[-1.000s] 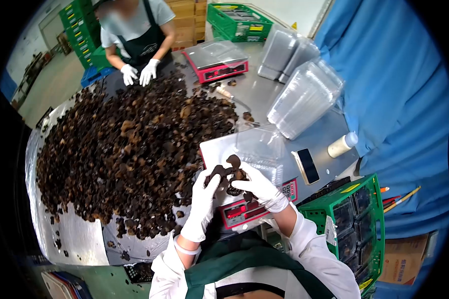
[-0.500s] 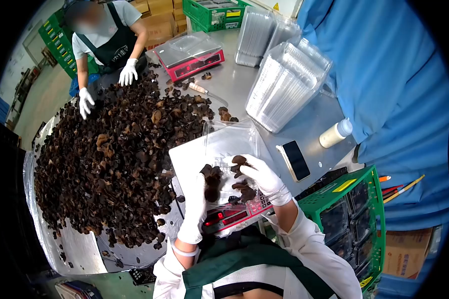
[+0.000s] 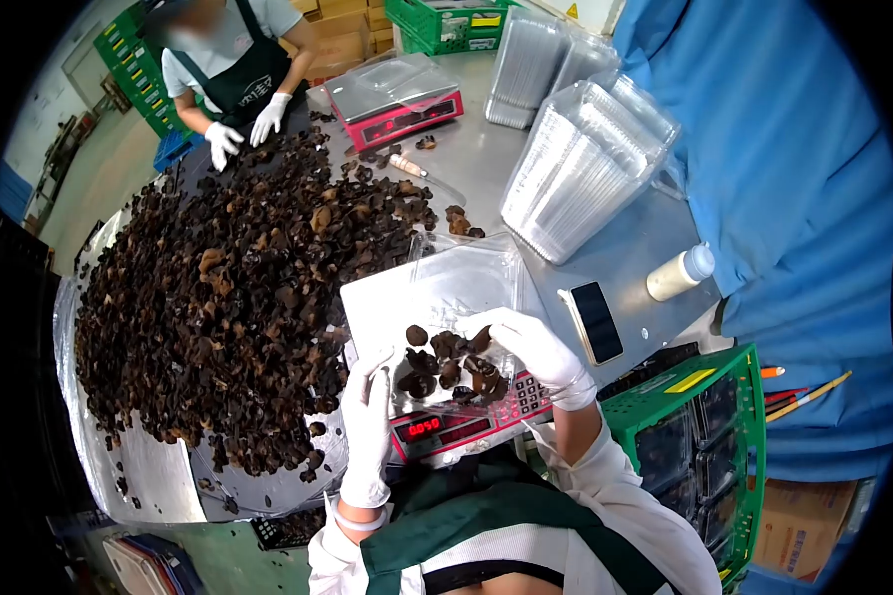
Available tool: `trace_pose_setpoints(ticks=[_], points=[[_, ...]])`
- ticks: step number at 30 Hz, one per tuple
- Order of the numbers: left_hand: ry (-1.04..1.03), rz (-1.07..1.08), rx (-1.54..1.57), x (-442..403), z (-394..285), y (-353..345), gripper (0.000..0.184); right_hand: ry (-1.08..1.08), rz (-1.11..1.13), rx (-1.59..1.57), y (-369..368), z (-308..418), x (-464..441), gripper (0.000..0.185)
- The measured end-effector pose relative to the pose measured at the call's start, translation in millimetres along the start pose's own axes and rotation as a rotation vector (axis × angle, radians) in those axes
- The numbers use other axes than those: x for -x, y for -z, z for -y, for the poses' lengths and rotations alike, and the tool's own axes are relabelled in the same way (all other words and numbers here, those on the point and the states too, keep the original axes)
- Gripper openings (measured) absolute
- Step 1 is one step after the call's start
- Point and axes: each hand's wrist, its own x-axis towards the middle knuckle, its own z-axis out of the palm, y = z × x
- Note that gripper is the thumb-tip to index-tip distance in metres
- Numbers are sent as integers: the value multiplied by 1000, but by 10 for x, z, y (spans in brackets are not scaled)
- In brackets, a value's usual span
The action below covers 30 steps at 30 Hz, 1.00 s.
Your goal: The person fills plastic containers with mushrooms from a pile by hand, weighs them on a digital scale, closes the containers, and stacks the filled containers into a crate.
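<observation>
Dark curled pieces of wood ear mushroom point(image 3: 448, 345) lie in a clear plastic tray point(image 3: 514, 270) on a red-and-silver weighing scale point(image 3: 377, 297). The scale's red display is lit with digits. My left hand point(image 3: 367, 431), in a white glove, is beside the tray's left edge, fingers stretched upward and holding nothing. Over the tray's right side, my gloved right hand point(image 3: 541, 355) has its fingers bent about a dark wood ear piece point(image 3: 480, 340). Left of the scale spreads a large heap of wood ear point(image 3: 238, 307).
Across the heap, a person in white gloves point(image 3: 223, 144) works near a second scale point(image 3: 397, 117). Clear tray stacks point(image 3: 585, 169), a phone point(image 3: 596, 321) and a bottle point(image 3: 680, 272) stand at the right. A green crate point(image 3: 625, 421) with packed trays is below them.
My left hand has let go of its wood ear pieces and drawn back left. More pieces lie in the tray. The display has gone from zero to a higher reading.
</observation>
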Motion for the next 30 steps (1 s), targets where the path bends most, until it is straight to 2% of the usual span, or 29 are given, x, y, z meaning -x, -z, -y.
trace_pose_setpoints(ticks=[2, 3, 6, 7, 8, 10, 12, 13, 14, 16, 18, 20, 22, 24, 26, 27, 28, 30], points=[[61, 12, 79, 83, 12, 98, 23, -23, -47, -133, 13, 2, 3, 30], [136, -4, 105, 140, -16, 133, 21, -119, -84, -229, -2, 77, 11, 31], [204, 65, 180, 293, -7, 284, 23, -85, -82, 18, -17, 153, 14, 28], [214, 114, 130, 365, -32, 353, 23, 4, -99, 171, -42, 169, 23, 26], [227, 212, 116, 414, -67, 413, 25, 2, -141, 190, -132, 227, 34, 24], [336, 342, 299, 567, 29, 515, 33, 50, -72, 294, -417, 373, 36, 22], [495, 455, 606, 682, 315, 656, 43, 335, 125, 547, -826, 332, 0, 18], [583, 461, 693, 747, 359, 750, 50, 450, 204, 628, -1055, 214, -10, 21], [633, 426, 842, 827, 371, 845, 49, 568, 274, 714, -1273, 110, -23, 24], [682, 341, 1004, 927, 491, 1073, 45, 357, 372, 535, -1729, 120, -27, 29], [571, 220, 831, 1090, 539, 1408, 31, 290, 468, 478, -1974, 81, -134, 33], [557, 69, 694, 1255, 470, 1789, 28, 144, 411, 424, -2120, 10, -240, 32], [471, -38, 661, 1528, 663, 2257, 26, 131, 330, 480, -2239, -169, -403, 30], [522, -162, 268, 1784, 724, 2699, 23, 118, 301, 543, -2420, -324, -519, 29], [187, -174, -724, 2104, 1117, 3107, 24, 142, 334, 534, -2683, -473, -608, 33], [307, -209, -979, 2153, 1077, 3168, 28, 227, 329, 613, -2838, -600, -658, 39], [324, -233, -1026, 2167, 1102, 3232, 26, 315, 322, 691, -2997, -726, -706, 46], [239, -304, -889, 2096, 1149, 3252, 25, 360, 301, 901, -3278, -864, -757, 60]])
